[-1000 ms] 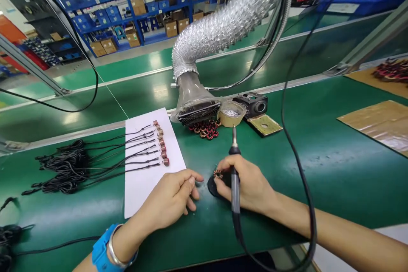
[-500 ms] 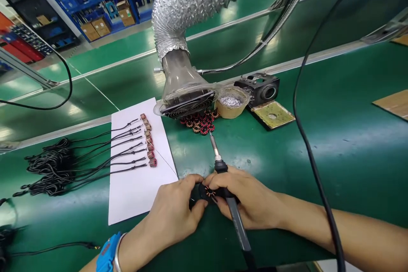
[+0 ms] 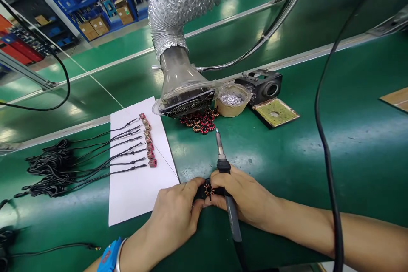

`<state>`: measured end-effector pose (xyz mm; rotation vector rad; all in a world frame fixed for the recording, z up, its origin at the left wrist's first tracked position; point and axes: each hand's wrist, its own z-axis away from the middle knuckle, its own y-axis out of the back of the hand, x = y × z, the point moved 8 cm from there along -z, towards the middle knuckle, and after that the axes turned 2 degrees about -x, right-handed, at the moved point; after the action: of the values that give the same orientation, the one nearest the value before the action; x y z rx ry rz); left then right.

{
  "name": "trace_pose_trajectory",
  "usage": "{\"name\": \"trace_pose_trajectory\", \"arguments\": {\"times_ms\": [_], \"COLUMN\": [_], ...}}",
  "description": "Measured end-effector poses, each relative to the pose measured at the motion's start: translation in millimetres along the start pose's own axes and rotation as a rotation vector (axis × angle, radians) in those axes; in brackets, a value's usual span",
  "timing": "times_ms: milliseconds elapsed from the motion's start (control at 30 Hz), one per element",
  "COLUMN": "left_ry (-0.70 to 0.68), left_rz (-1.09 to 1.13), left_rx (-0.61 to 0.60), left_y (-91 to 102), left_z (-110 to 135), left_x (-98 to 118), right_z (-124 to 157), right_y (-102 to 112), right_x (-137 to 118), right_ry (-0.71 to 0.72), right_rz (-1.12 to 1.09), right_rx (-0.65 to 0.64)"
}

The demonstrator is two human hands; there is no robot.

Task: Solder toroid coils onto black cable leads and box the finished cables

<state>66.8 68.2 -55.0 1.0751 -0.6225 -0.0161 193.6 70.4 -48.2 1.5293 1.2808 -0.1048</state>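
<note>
Between my two hands sits a small copper-wound ring coil [image 3: 208, 189] on a dark block [image 3: 200, 192] that is partly covered by my fingers. My left hand [image 3: 178, 206] is closed on the left end of the block. My right hand [image 3: 244, 193] holds a soldering iron [image 3: 232, 212], its tip pointing up and away toward the coil pile, while its thumb and fingertips pinch at the right side of the coil. Just beyond the iron's tip lies a pile of red and copper ring coils [image 3: 204, 124].
A fume extractor hood [image 3: 185, 89] hangs over the coil pile. Beside it stand a tub of solder bits [image 3: 232, 101], an iron stand [image 3: 264, 87] and a yellow sponge tray [image 3: 276, 112]. Black cables [image 3: 52, 165] with coils at their ends lie across a white sheet [image 3: 137, 195]. A cord [image 3: 330, 187] hangs at right.
My right fingers have shifted around the coil, and the coil now shows more fully. The soldering iron has tilted slightly, its tip moving right. The hanging cord has swung right.
</note>
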Motion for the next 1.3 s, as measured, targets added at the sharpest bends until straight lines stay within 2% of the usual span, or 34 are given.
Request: {"name": "trace_pose_trajectory", "arguments": {"times_ms": [133,267,333,400,467,600,700,767,933,1100,1300], "left_ry": [0.001,0.062,0.067,0.069,0.073,0.101,0.127,0.144,0.168,0.161,0.083], "left_rz": [0.108,0.221,0.269,0.316,0.367,0.433,0.45,0.455,0.486,0.491,0.488], "left_rx": [0.011,0.021,0.032,0.036,0.034,0.018,-0.009,-0.012,-0.028,-0.002,0.005], "left_y": [9.0,21.2,24.0,23.4,20.9,16.6,14.3,13.9,11.2,13.8,16.0], "left_z": [1,5,6,6,5,3,2,1,1,0,-6], "left_x": [0,-2,-2,-2,-3,-4,-3,-3,-6,-8,1], "right_z": [-5,-12,-16,-21,-25,-27,-25,-24,-17,-11,-7], "right_y": [12,19,16,17,22,27,30,32,32,22,24], "right_x": [7,16,16,9,-4,-38,-48,-46,-40,-42,-33], "right_ry": [-0.061,-0.179,-0.184,-0.119,0.011,0.282,0.348,0.329,0.305,0.363,0.332], "right_rz": [-0.142,-0.369,-0.415,-0.368,-0.257,0.126,0.377,0.366,0.068,0.14,0.106], "right_rx": [-0.057,-0.021,-0.012,0.005,0.018,-0.052,-0.057,-0.046,-0.041,-0.115,-0.068]}}
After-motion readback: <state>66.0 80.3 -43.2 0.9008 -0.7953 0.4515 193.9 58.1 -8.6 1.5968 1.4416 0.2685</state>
